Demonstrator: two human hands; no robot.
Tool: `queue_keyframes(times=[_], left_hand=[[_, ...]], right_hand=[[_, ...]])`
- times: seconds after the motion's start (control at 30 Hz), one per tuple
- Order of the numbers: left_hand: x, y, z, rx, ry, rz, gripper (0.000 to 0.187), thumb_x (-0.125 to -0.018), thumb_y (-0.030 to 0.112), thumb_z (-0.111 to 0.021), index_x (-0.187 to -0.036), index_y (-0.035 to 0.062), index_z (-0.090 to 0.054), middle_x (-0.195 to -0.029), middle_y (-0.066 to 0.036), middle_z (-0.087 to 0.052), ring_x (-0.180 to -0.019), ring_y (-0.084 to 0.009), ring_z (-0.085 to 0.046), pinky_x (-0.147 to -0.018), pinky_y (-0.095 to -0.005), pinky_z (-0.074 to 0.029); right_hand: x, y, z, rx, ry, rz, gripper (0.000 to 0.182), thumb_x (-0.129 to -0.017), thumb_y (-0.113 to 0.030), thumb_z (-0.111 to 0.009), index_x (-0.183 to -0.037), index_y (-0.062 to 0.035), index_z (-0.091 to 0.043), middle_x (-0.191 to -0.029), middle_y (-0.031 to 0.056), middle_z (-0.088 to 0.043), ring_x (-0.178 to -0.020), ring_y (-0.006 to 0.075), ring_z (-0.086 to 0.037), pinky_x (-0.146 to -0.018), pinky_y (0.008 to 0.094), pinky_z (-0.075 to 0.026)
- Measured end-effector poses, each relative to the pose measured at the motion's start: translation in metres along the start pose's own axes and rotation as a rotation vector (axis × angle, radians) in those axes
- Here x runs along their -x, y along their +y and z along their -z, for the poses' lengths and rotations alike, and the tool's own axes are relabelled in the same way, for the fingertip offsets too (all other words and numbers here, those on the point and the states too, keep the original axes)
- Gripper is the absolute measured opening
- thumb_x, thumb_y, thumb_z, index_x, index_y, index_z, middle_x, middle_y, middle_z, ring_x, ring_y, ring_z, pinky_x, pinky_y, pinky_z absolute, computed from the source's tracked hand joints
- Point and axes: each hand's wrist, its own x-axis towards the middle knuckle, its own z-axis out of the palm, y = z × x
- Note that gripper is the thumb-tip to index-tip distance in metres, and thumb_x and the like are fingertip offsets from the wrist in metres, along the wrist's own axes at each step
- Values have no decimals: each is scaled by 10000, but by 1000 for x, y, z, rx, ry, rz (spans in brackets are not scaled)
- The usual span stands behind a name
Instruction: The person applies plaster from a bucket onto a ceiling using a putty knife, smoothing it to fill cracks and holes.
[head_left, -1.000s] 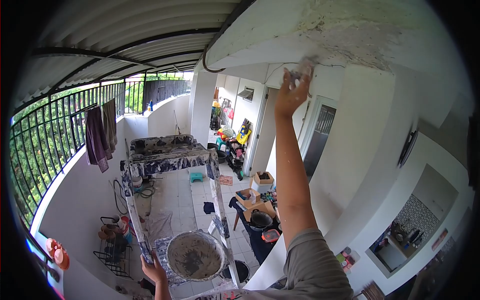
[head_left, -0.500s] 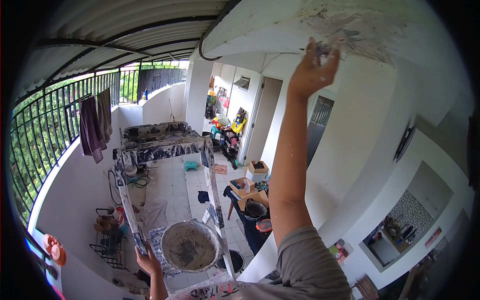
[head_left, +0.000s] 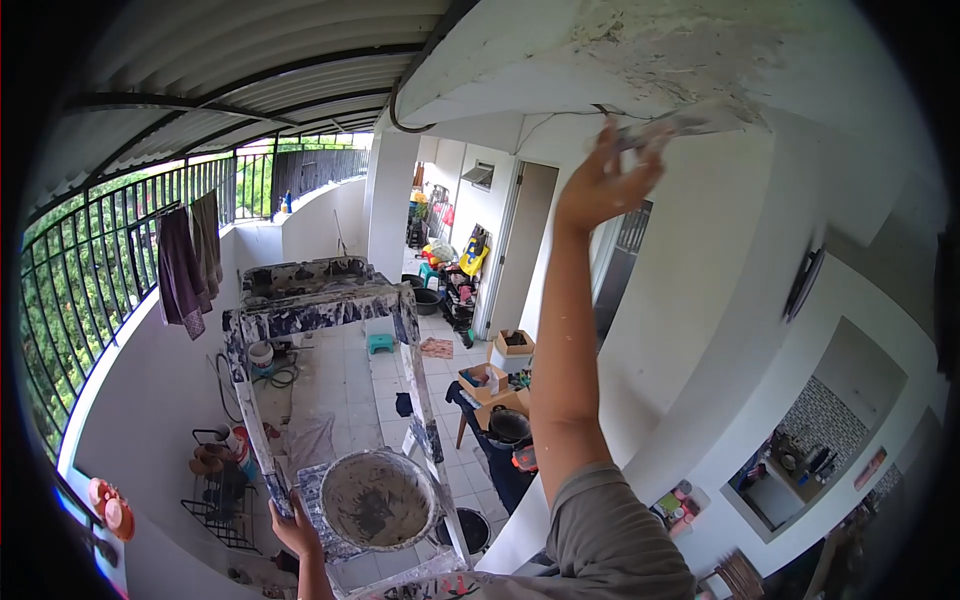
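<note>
My right hand [head_left: 610, 185] is raised high under the ceiling beam, fingers closed around a putty knife [head_left: 690, 124]. The knife is blurred by motion, and its blade lies close to the underside of the beam. Rough grey plaster patches [head_left: 650, 50] mark the beam [head_left: 500, 75] there. Lower left, my left hand [head_left: 298, 528] is wrapped around the side rail of a paint-spattered stepladder [head_left: 318, 308]. Beside that hand, on the ladder, rests a round bucket [head_left: 342, 478] with grey paste smeared inside.
A black railing [head_left: 130, 260] with hanging cloths [head_left: 182, 265] runs along the left. Beneath the ladder are a tiled floor [head_left: 350, 385] and a teal stool [head_left: 380, 343]. Cardboard boxes [head_left: 484, 378] and a black pot [head_left: 509, 427] sit on a table at right.
My right hand and the putty knife have moved down and slightly left, a little away from the plaster patch. My left hand stays on the ladder rail. The view has shifted slightly.
</note>
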Motion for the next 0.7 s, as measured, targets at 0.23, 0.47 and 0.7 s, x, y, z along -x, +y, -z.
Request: queue_keyframes(times=[0.23,0.47,0.7], left_hand=[[2,-3,-6,-17,48,-17,381,-943,300,-678,-1027,-68,-622,-820,-208,-684,-696,-301,-656,-660,-391,-496],[2,-16,-8,-43,70,-24,380,-944,293,-677,-1016,-76,-623,-807,-208,-681,-674,-301,-643,-651,-396,-495],[1,-14,-8,-14,46,-1,367,-945,284,-675,-1028,-70,-623,-801,-179,-671,-680,-259,-618,-666,-382,-493]], right_hand=[[-29,18,-28,55,-38,164,509,-866,-92,-764,-1272,108,-530,-1167,202,-554,-961,279,-662,-679,319,-640],[34,58,-49,103,-189,176,435,-858,-99,-752,-1221,70,-582,-1079,227,-609,-994,365,-614,-811,426,-523],[59,56,-14,91,-115,183,472,-882,-57,-730,-1321,14,-573,-1072,165,-621,-973,236,-645,-685,347,-592]])
